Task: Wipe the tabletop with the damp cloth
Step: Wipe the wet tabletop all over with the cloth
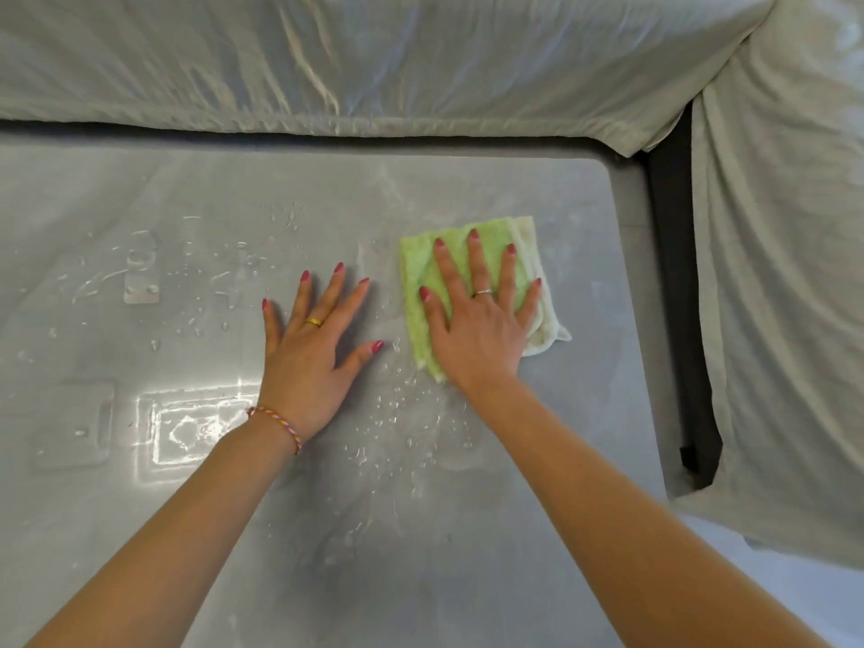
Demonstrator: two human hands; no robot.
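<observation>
On the far left of the grey counter (327, 554), water drops (196, 282) and bright wet patches spread over the surface, and a few more drops lie nearer the middle, just below the two hands. The left hand (311, 357) lies flat on the bare counter with its fingers straight and spread wide; it holds nothing. A gold ring (313, 322) sits on one finger and a braided bracelet (276, 425) circles the wrist. Just beside it, apart by a narrow strip of counter, the right hand (477, 329) presses palm down on the cloth (416, 292), fingers straight and fanned wide, none curled around the fabric. A thin ring (484, 292) shows on one finger. The cloth is green with a pale white edge poking out on its right side, folded, and lies flat on the right half of the counter, near but not at its rounded far-right corner. To the right of the cloth a band of bare counter runs to the right edge. Beyond that edge is a dark gap, then pale draped sheets (785, 273), which also hang along the whole far edge. The near part of the counter, between the two forearms, is open.
</observation>
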